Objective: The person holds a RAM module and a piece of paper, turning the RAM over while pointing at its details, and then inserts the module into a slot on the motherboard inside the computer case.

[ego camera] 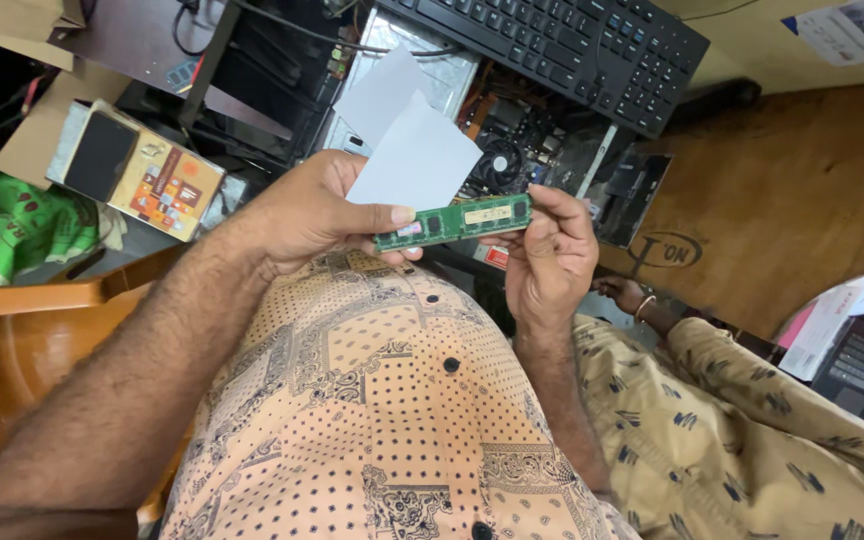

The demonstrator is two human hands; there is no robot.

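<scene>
Shirt: your patterned peach shirt (392, 400) fills the near field, dark buttons down the front.
Left hand: your left hand (307, 215) is closed; the thumb presses the left end of the memory module (455, 221) from above, and the same hand also pinches two white paper slips (407, 140) that fan upward.
Right hand: your right hand (549, 255) grips the module's right end, fingertips curled over its top edge, thumb beneath.
Memory module: a green stick with black chips and a pale label, held almost level between both hands in front of your chest, right end slightly higher, clear of any surface.
Other person: to your right, a sleeve in mustard fabric with dark marks (752, 430); that person's hand with a bangle (624, 293) rests below and beside your right hand, apart from it.
Chair: orange plastic chair arm (32, 300) at your left.
Box: a flat printed carton (137, 168) lies on the clutter left of the hands.
Computer case: an open case (512, 140) lies behind the module, its cooler fan (500, 162) and wiring exposed.
Keyboard: a black keyboard (562, 45) sits across the case, farthest off.
Tabletop: brown wooden tabletop (802, 180) at far right, papers on its corner.
</scene>
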